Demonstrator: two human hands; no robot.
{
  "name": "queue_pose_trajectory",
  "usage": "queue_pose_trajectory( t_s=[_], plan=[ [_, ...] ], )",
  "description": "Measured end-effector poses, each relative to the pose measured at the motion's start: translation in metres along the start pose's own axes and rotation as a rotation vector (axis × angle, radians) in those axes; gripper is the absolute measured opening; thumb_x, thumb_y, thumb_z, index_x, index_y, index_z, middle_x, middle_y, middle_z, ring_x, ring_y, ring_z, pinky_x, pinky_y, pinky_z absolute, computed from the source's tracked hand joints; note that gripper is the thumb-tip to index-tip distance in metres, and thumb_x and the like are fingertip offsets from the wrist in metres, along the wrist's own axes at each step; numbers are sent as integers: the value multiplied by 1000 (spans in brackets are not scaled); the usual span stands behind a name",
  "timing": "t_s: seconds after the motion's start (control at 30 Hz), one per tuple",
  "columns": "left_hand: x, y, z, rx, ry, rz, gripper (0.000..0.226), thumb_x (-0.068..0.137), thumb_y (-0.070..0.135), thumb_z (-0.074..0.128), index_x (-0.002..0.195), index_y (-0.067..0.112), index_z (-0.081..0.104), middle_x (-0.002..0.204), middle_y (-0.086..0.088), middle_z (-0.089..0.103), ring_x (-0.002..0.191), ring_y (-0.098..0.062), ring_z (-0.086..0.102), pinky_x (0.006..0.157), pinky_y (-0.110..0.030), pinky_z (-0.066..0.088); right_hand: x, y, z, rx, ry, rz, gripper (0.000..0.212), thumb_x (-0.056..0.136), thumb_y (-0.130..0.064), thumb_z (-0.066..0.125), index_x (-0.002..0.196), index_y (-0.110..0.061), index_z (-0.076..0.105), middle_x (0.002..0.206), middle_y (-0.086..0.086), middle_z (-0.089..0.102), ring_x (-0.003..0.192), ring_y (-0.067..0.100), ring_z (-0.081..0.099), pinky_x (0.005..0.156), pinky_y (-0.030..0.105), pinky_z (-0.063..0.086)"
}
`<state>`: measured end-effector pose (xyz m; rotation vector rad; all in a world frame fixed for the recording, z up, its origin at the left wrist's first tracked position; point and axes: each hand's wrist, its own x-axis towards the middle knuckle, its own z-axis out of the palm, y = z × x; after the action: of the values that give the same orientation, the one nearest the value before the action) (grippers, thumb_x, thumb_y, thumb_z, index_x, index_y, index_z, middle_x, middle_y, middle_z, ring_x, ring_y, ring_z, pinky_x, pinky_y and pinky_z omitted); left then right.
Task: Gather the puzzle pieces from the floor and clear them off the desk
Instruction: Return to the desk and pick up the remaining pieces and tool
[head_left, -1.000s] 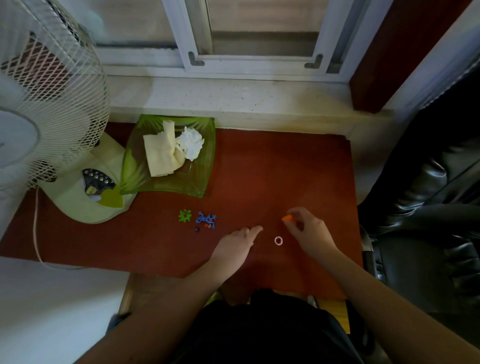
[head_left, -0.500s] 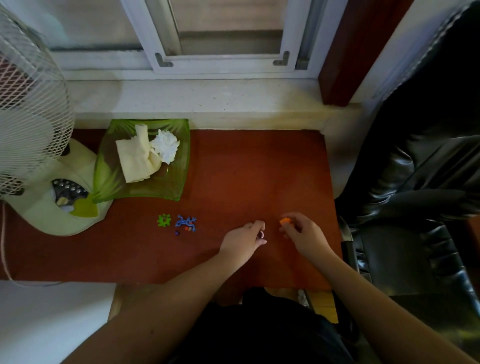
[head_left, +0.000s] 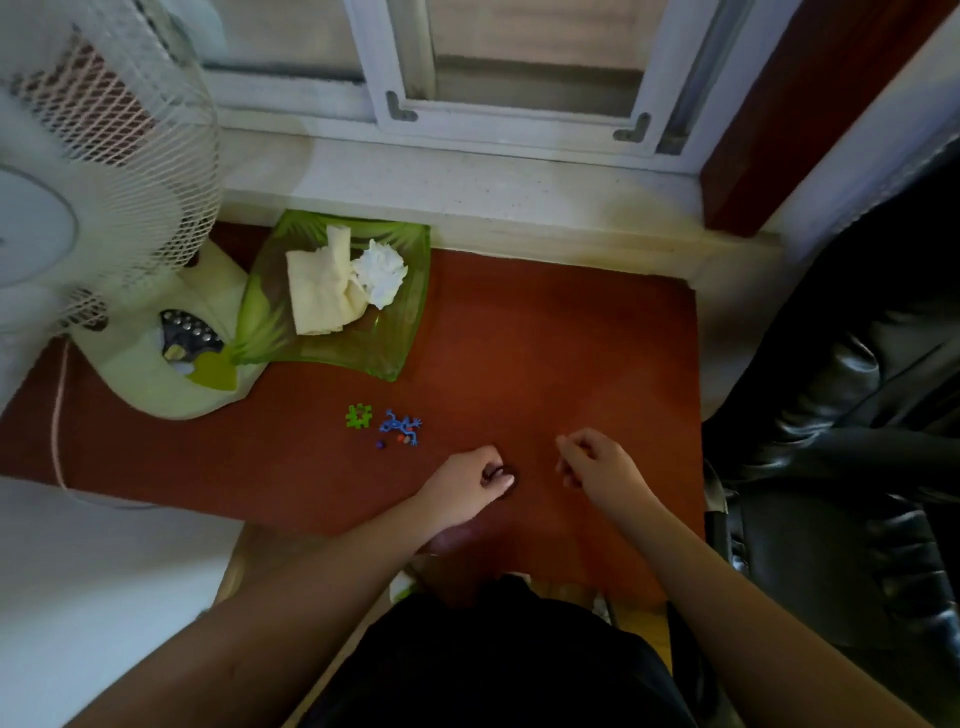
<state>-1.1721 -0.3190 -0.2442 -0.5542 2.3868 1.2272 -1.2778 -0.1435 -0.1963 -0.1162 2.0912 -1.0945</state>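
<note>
Two bare hands reach over the near part of a red-brown worktop (head_left: 545, 332), above the person's dark clothing at the bottom of the view. The left hand (head_left: 470, 488) rests low on the worktop with its fingers curled in around something small and dark that cannot be made out clearly. The right hand (head_left: 597, 462) sits just beside it to the right, apart from it, fingers curled with thumb and forefinger drawn together; whether anything is pinched between them cannot be told. A little farther out and to the left of both hands lie the loose puzzle pieces on the worktop: a green puzzle piece (head_left: 358, 417) with notched edges, a blue tangle of pieces (head_left: 401, 425) just beside it on the right, and a few tiny beads (head_left: 389, 442) in dark and orange tones near the blue ones. Beyond them, toward the window, a green glass dish (head_left: 400, 343) holds a folded cream cloth (head_left: 317, 296) touching a crumpled white tissue (head_left: 382, 273). The pale green base of a table fan (head_left: 166, 374) stands at the far left, touching the dish's corner, its white wire cage above. A black leather chair (head_left: 857, 415) fills the right side.
</note>
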Motion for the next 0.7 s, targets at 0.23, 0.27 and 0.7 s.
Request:
queue_pose_trajectory(
  t_s=[0.23,0.27,0.7],
  plan=[
    [-50,-29,-36,-754,164,-198,4,99,4,43,100,9,42,94,-13,73,64,-12,66,45,-17,42,11,-31,50,48,-173,0,21,96,-2,47,108,-11,62,91,8,70,66,11,62,58,21,53],
    [-58,-36,-40,-797,190,-198,10,99,4,43,108,9,42,95,-13,73,69,-15,67,49,-18,44,14,-36,59,51,-191,-8,20,97,-3,47,109,-10,61,91,10,70,65,12,63,57,21,53],
    [-117,-110,-81,-1020,305,-406,23,98,16,47,109,21,67,69,2,49,56,-10,48,48,-25,29,55,-79,161,-298,-92,-218,16,97,-27,53,101,-19,66,83,-3,66,65,13,61,59,27,52]
  ],
)
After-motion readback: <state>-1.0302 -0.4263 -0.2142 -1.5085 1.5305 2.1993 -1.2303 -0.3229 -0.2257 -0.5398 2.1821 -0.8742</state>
